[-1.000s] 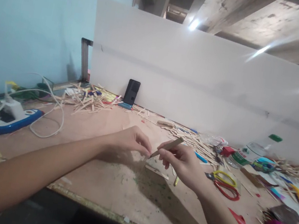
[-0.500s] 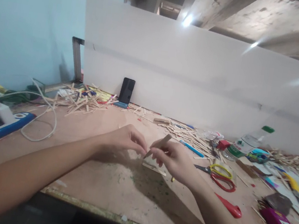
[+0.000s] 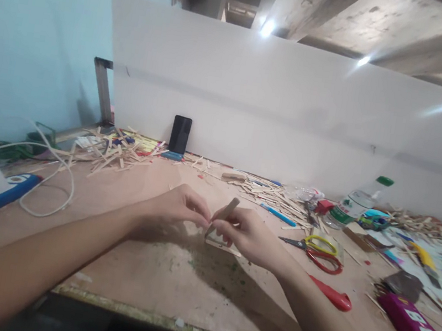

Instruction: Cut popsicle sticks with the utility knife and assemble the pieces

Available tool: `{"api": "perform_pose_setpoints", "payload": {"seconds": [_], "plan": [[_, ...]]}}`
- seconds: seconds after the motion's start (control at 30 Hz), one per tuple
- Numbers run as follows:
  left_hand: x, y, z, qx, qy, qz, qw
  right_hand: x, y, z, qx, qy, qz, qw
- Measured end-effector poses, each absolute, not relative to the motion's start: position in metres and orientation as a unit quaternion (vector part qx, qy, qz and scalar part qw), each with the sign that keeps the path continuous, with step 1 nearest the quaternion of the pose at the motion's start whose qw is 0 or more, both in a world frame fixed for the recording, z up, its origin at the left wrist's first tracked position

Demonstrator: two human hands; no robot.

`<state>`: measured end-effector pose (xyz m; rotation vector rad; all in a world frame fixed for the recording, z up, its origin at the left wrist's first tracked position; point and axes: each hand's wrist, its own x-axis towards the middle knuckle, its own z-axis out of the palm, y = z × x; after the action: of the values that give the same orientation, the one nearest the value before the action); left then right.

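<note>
1. You look to be mid-work: the stick (image 3: 226,213) is in use at the centre of the frame, and the strip (image 3: 222,248) lies on the table (image 3: 135,280) just below it.
2. Nothing shows as finished there; how much is left cannot be told, as your fingers hide the working spot.
3. Your right hand (image 3: 250,234), right of centre, holds the stick pen-fashion between thumb and fingers, its upper end leaning right and its tip down toward the strip.
4. Your left hand (image 3: 181,207), left of centre, is arched, thumb and fingertips drawn narrow by the stick's tip; whether they grip anything, you can't tell.
5. Your forearms slant in from the lower left and lower right corners.
</note>
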<state>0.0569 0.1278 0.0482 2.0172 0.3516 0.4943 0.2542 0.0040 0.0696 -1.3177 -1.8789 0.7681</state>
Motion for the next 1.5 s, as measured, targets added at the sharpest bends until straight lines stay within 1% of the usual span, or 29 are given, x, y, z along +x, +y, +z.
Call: {"api": "perform_pose_setpoints", "payload": {"seconds": [0.1,0.2,0.37,0.73,0.87,1.0,1.17,1.3,1.43,1.5], "plan": [[0.0576,0.1282,0.0486,0.833,0.144,0.201,0.494,0.2538,0.0048,0.0688,-0.512,-0.726,0.292,0.353],[0.0579,0.1289,0.0486,0.833,0.145,0.202,0.495,0.2524,0.0058,0.0661,-0.508,-0.736,0.298,0.335],[0.0573,0.1294,0.0483,0.83,0.153,0.205,0.496,0.2539,0.0049,0.0692,-0.512,-0.719,0.295,0.365],[0.0573,0.1261,0.0513,0.826,0.16,0.209,0.499,0.2548,0.0057,0.0693,-0.51,-0.727,0.301,0.348],[0.0579,0.1258,0.0515,0.827,0.161,0.208,0.496,0.2549,0.0047,0.0713,-0.515,-0.722,0.297,0.355],[0.0588,0.1267,0.0519,0.829,0.154,0.207,0.497,0.2546,0.0048,0.0715,-0.51,-0.73,0.314,0.33],[0.0578,0.1277,0.0508,0.83,0.157,0.208,0.493,0.2569,0.0062,0.0728,-0.529,-0.7,0.31,0.366],[0.0569,0.1271,0.0501,0.828,0.158,0.208,0.496,0.2565,0.0068,0.0718,-0.526,-0.706,0.332,0.338],[0.0571,0.1263,0.0503,0.827,0.156,0.21,0.498,0.256,0.006,0.0715,-0.533,-0.704,0.313,0.35],[0.0572,0.1265,0.0504,0.826,0.154,0.209,0.5,0.2551,0.0054,0.0705,-0.529,-0.715,0.308,0.337]]}}
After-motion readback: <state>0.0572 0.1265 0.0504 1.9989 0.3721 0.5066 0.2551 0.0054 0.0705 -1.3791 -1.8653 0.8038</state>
